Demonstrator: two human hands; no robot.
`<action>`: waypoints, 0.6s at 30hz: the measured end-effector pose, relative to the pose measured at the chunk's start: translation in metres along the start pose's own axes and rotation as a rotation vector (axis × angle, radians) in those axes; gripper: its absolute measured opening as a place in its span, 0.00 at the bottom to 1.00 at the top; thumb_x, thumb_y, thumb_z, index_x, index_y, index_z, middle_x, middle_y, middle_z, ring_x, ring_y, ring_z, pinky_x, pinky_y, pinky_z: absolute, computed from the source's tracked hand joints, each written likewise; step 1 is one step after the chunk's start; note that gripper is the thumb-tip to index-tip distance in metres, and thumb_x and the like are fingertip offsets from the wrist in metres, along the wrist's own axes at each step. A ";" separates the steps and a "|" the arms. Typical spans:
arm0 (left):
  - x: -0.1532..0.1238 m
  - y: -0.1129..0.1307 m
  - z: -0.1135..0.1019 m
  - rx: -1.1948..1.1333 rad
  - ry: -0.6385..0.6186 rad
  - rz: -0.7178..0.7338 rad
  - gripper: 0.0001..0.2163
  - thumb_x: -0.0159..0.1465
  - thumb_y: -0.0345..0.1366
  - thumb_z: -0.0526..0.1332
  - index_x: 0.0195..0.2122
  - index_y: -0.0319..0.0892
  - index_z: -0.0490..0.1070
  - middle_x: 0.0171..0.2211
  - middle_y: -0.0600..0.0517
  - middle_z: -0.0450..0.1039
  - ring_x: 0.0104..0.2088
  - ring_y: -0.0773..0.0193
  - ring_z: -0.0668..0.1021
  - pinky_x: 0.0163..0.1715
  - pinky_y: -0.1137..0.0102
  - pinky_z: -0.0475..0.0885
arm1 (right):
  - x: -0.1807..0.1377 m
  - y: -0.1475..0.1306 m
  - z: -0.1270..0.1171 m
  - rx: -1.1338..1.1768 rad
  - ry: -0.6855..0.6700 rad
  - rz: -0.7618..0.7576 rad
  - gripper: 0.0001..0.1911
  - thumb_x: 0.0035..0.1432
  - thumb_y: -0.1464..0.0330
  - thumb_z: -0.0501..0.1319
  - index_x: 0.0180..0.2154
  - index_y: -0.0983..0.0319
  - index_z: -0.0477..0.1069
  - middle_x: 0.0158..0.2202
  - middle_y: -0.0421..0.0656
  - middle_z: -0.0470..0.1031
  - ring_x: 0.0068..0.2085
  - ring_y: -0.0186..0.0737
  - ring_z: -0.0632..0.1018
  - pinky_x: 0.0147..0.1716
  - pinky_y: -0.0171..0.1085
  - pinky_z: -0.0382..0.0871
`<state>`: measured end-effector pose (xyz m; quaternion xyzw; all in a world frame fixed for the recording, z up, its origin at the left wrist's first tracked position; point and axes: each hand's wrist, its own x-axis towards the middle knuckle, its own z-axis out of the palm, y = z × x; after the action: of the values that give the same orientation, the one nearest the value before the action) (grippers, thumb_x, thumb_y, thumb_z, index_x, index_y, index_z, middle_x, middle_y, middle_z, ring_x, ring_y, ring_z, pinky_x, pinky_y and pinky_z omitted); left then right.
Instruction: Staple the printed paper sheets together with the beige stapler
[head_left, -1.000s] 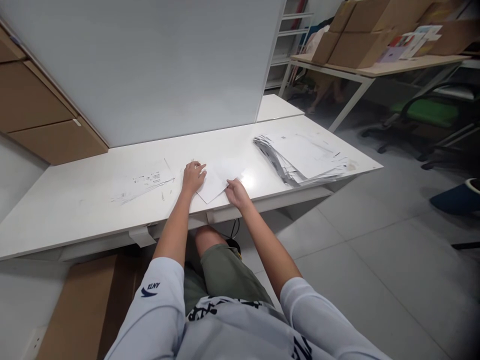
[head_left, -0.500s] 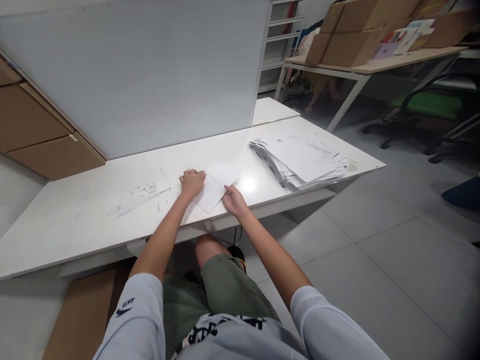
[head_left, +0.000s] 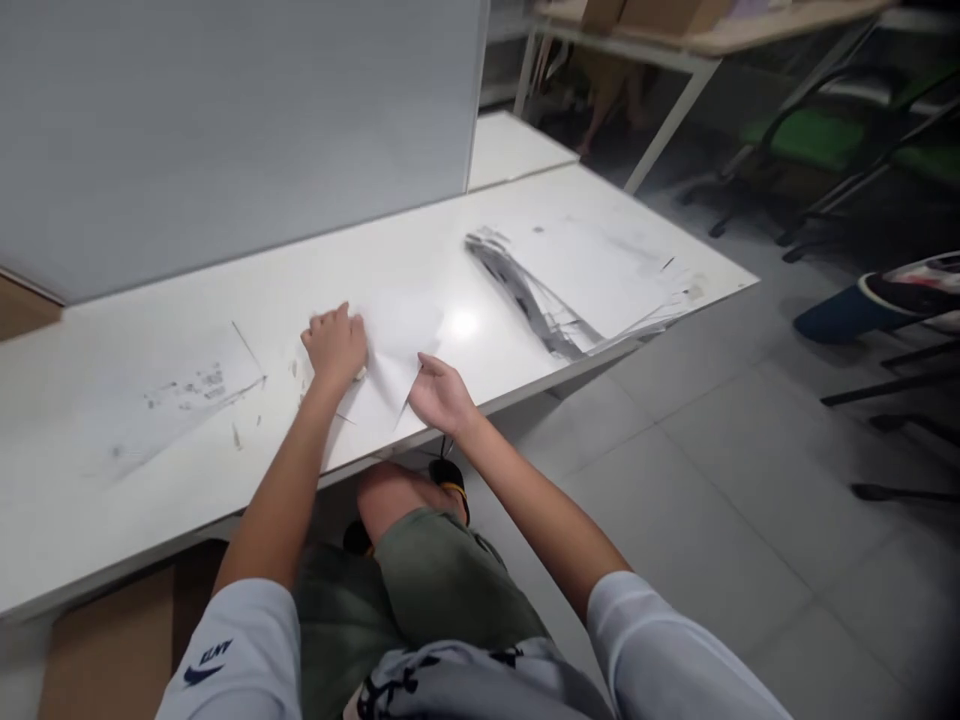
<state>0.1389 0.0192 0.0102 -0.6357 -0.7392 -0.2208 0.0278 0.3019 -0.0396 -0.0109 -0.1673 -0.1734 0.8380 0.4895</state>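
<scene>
Paper [head_left: 388, 385] is pinched by the right hand [head_left: 442, 393] over the tabletop [head_left: 405, 250], near its front; the paper's left side is covered by the curled left hand [head_left: 334, 347], whose grip is unclear.

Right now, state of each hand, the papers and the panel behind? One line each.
White sheet: bent, not flat
Left hand: fingers curled at sheet's left side, grip unclear
Right hand: pinching sheet's right edge
Right paper stack: lying down, edges uneven
Left printed papers: lying down
Gray panel: upright
</scene>
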 end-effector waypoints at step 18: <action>0.004 -0.009 -0.016 -0.586 0.450 -0.126 0.17 0.67 0.36 0.45 0.48 0.43 0.71 0.44 0.46 0.77 0.49 0.56 0.77 0.53 0.58 0.70 | 0.030 0.015 0.009 0.120 0.046 -0.153 0.09 0.50 0.77 0.59 0.36 0.62 0.68 0.32 0.43 0.79 0.42 0.45 0.81 0.48 0.46 0.76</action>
<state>0.1257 0.0160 0.0231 -0.5053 -0.6577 -0.5586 -0.0072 0.2726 -0.0214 -0.0133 -0.1434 -0.1238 0.8029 0.5651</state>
